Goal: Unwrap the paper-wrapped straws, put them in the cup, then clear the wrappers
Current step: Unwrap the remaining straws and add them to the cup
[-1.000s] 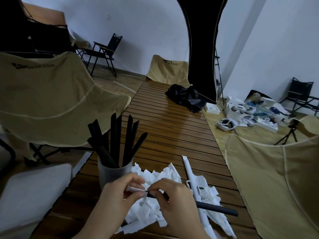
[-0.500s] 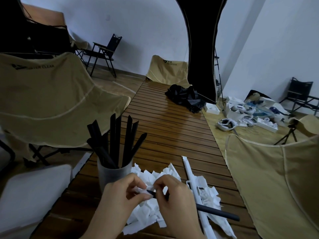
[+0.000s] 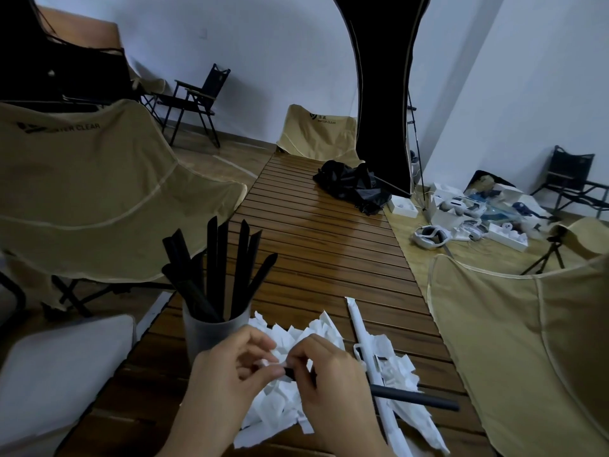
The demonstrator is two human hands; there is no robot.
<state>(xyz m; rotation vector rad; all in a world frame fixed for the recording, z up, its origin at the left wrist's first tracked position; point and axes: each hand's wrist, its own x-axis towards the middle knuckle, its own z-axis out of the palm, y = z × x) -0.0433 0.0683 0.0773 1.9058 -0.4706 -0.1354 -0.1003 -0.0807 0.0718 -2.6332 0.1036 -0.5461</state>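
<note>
over the last second the left hand (image 3: pixel 227 374) has drawn the last scrap of white wrapper (image 3: pixel 268 362) off the near end of the black straw (image 3: pixel 412 395), its fingers pinching the paper; the right hand (image 3: pixel 333 377) grips the straw, which juts right over the heap of torn wrappers (image 3: pixel 283 407) on the table (image 3: pixel 329 258). this one looks nearly bare and ready for the cup (image 3: pixel 201 334) just left; a wrapped straw (image 3: pixel 365 351) still waits.

Left hand (image 3: pixel 227 371) pinching; right hand (image 3: pixel 333 380) gripping.
</note>
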